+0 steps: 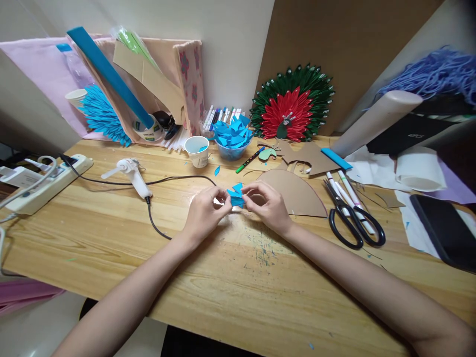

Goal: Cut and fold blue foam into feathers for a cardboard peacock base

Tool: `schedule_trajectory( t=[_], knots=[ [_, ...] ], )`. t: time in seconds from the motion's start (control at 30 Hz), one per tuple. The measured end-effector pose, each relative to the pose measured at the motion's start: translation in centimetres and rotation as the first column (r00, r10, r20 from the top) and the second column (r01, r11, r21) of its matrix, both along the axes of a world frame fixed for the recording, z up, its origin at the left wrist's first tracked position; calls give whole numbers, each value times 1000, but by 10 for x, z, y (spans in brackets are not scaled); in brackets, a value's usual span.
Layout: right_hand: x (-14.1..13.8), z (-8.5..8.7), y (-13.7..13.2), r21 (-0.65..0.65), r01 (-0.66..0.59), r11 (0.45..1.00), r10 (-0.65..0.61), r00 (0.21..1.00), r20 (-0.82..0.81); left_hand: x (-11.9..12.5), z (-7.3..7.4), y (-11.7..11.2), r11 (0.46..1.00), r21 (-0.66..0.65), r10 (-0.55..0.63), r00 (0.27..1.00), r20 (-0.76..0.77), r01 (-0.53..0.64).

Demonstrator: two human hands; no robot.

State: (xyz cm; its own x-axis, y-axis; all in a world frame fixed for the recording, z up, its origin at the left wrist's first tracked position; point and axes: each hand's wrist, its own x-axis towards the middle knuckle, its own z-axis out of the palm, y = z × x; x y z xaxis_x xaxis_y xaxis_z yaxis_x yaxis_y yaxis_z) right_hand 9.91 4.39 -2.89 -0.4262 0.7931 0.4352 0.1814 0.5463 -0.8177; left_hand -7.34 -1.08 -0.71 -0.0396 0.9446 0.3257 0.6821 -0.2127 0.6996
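Note:
Between my two hands is a small piece of blue paper [235,198], with cut or folded points at its top. My left hand [208,210] pinches its left edge between thumb and fingertips. On the other side, the thumb and forefinger of my right hand [268,204] close on its right edge. Both hands are held low over the wooden table [230,277]. Just behind them stands a clear bowl [232,151] heaped with blue paper pieces [233,133]. A paper cup [197,152] beside the bowl has a bit of blue in it.
A white glue gun [136,178] and its black cord lie left, near a power strip [55,183]. Right of my hands are a cardboard semicircle [297,191], black-handled scissors [353,218], markers [347,191] and a phone [442,228]. A red-and-green peacock craft [292,106] stands behind.

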Motion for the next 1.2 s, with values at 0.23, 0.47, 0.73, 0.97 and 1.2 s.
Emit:
schedule_trajectory(
  t=[0.23, 0.47, 0.73, 0.97, 1.2],
  knots=[
    [-2, 3, -2, 197, -95, 976, 76, 992, 103, 7, 1, -5, 997, -9, -79, 997, 7, 79],
    [-2, 5, -3, 249, -85, 965, 67, 995, 78, 9, 1, -6, 986, -137, -70, 981, 181, 96],
    [-2, 5, -5, 355, -101, 929, 74, 993, 90, 9, -1, -2, 959, -248, -22, 906, 422, 138],
    [0, 0, -5, 359, -125, 925, 87, 989, 119, 9, -2, 0, 953, -267, 17, 861, 509, 139],
    [0, -3, -6, 334, -152, 930, 130, 987, 90, 10, 0, -2, 953, -287, 51, 882, 469, 98]
  ],
)
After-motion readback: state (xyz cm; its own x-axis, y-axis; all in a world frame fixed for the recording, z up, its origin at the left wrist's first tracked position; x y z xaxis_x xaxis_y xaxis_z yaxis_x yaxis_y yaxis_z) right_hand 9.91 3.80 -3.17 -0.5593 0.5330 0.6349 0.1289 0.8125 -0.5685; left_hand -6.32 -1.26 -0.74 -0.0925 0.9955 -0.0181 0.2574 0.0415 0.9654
